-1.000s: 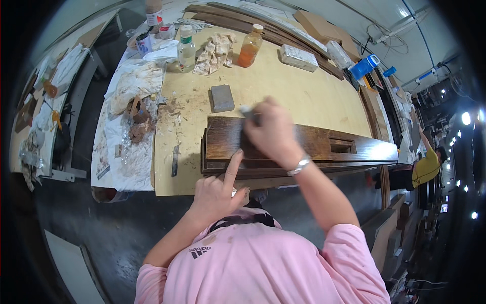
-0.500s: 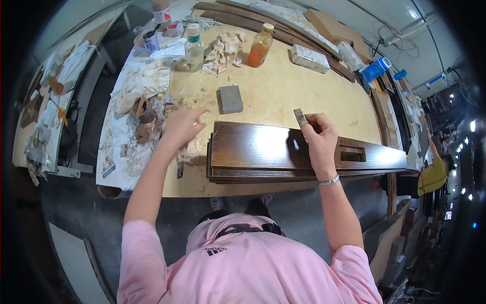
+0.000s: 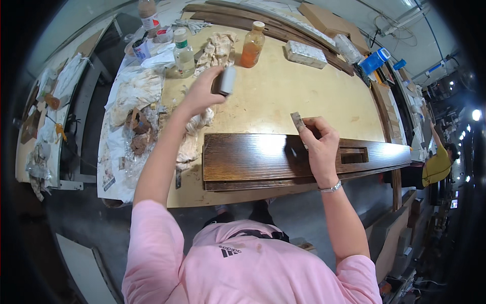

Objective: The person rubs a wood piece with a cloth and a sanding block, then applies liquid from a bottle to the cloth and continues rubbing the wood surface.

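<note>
Dark brown wood makes up the board (image 3: 250, 159), lying atop other pieces along the table's near edge, lower centre of the frame, with a rectangular slot toward its right end. Over it, right of centre, the right hand (image 3: 322, 144) pinches a thin flat strip (image 3: 297, 121) between thumb and fingers, hiding part of the board; whether the strip touches the wood, I cannot tell. Left of the board, a pale rag (image 3: 188, 152) lies partly behind the left forearm. Farther left, a white sheet (image 3: 107, 169) bears a brown lump (image 3: 140, 144) and a stained cloth (image 3: 134, 93). Above centre-left, the left hand (image 3: 201, 93) grips a grey block (image 3: 228, 81) between thumb and fingers. Close beyond it, crowding that side, stand a clear bottle (image 3: 184, 58) and a bottle of orange liquid (image 3: 251, 49), a crumpled cloth (image 3: 217, 46) between them. Toward the upper right, a whitish brick-shaped bundle (image 3: 305, 54) rests before long dark planks (image 3: 276, 31); beyond these sits a cardboard box (image 3: 331, 23).
</note>
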Available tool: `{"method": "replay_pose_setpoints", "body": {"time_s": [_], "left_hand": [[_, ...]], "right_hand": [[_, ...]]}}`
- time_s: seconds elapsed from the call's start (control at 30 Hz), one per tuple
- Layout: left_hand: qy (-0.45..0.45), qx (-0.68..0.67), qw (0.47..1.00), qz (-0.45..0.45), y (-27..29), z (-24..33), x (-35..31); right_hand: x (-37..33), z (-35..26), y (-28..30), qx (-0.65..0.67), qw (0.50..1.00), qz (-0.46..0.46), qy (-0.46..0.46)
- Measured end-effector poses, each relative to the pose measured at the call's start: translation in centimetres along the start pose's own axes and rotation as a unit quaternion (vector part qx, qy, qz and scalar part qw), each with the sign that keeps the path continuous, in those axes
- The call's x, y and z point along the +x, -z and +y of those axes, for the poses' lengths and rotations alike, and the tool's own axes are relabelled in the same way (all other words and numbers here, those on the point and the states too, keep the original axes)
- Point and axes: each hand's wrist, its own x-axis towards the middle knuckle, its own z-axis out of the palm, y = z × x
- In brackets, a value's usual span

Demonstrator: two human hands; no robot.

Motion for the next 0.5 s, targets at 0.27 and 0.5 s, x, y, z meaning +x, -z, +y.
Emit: {"method": "replay_pose_setpoints", "body": {"time_s": [0.27, 0.5], "left_hand": [[0.131, -0.228, 0.964, -0.038, 4.2, 6.8, -13.3], [0.080, -0.294, 0.946, 0.111, 3.4, 9.0, -13.5]], "right_hand": [[0.1, 0.0, 0.3, 0.005, 1.000, 0.000, 0.001], [0.0, 0.4, 0.1, -0.020, 1.000, 0.005, 0.003]]}}
